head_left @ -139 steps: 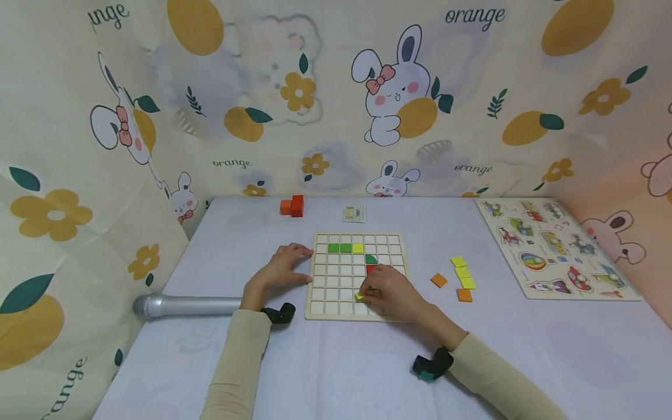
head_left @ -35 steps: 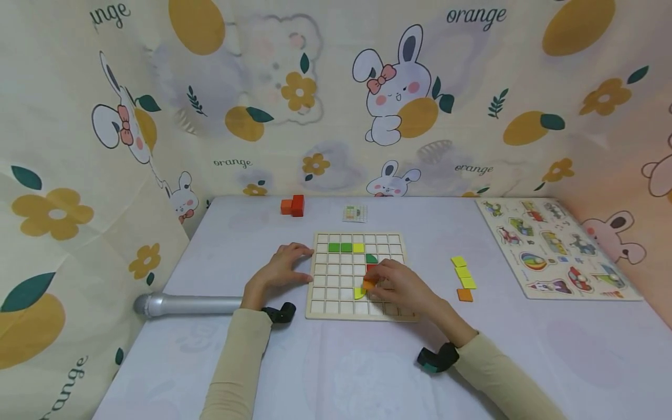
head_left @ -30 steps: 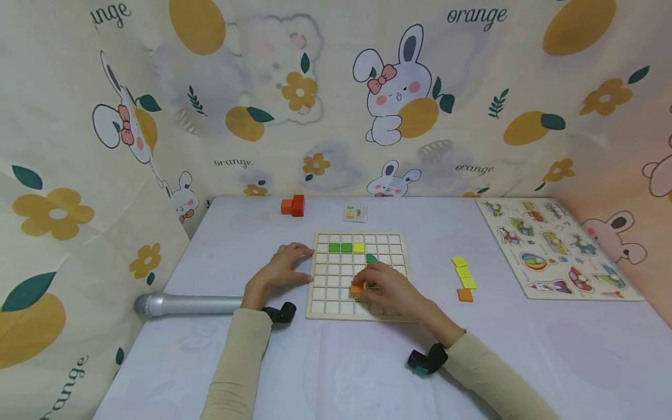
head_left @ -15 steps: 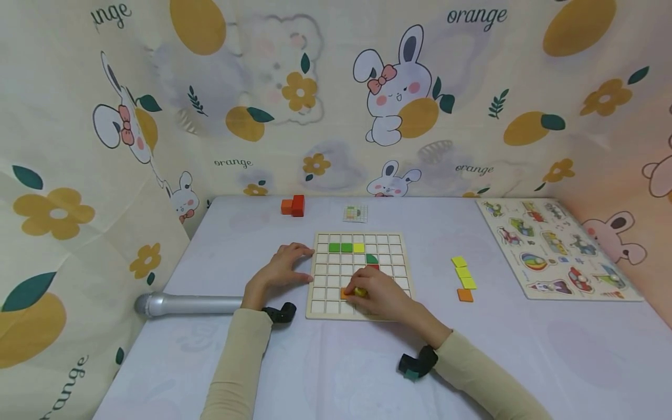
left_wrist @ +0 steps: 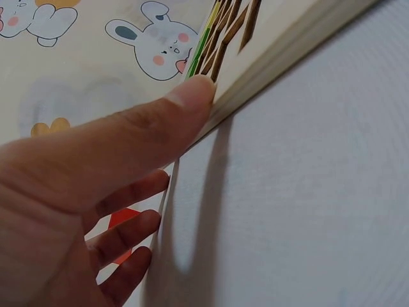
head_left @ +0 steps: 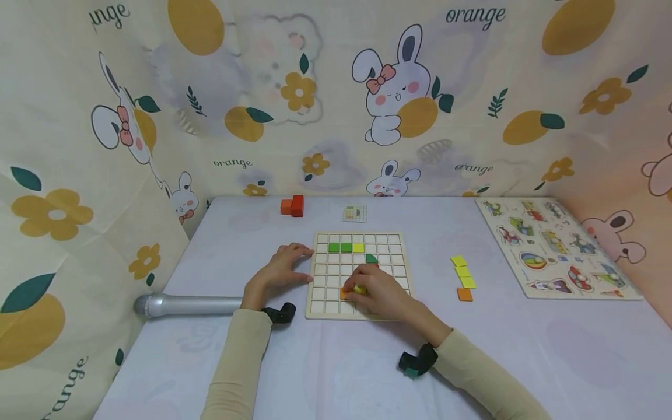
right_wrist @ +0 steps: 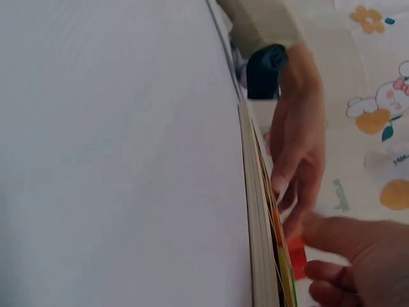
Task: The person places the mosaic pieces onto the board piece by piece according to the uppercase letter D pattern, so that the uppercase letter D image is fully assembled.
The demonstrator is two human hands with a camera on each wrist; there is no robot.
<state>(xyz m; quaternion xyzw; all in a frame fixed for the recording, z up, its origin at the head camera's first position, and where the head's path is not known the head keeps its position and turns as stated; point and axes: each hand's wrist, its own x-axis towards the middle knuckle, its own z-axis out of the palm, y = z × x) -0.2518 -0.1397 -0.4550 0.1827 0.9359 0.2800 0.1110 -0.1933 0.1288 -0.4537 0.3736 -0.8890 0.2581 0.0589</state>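
1. Resting on the lower middle of the wooden grid board [head_left: 320, 274], the right hand [head_left: 380, 291] has its fingers curled down onto an orange tile [head_left: 345, 293], with a yellow tile [head_left: 360, 289] showing just beside it at the fingertips.
2. From the head view the fingers seem to pinch or press the orange tile into a cell in the second row from the near edge; I cannot tell for sure which.
3. The left hand [head_left: 278, 271] lies flat on the bench [head_left: 210, 350], fingers relaxed and released, its fingertips against the left edge of the board; the left wrist view shows the thumb [left_wrist: 185, 102] touching that edge.
4. On the board's upper rows sit two green tiles [head_left: 339, 247], a yellow square [head_left: 358, 247] just right of them, and a dark green quarter-round piece [head_left: 371, 258] one row lower.
5. Right of the board, well apart, three yellow-green tiles [head_left: 462, 272] lie in a line with a loose orange square [head_left: 464, 294] at the near end.
6. A picture peg puzzle [head_left: 551, 248] lies at the far right, red-orange blocks [head_left: 293, 205] and a small pattern card [head_left: 354, 213] at the far edge, and a silver cylinder [head_left: 184, 305] to the left.
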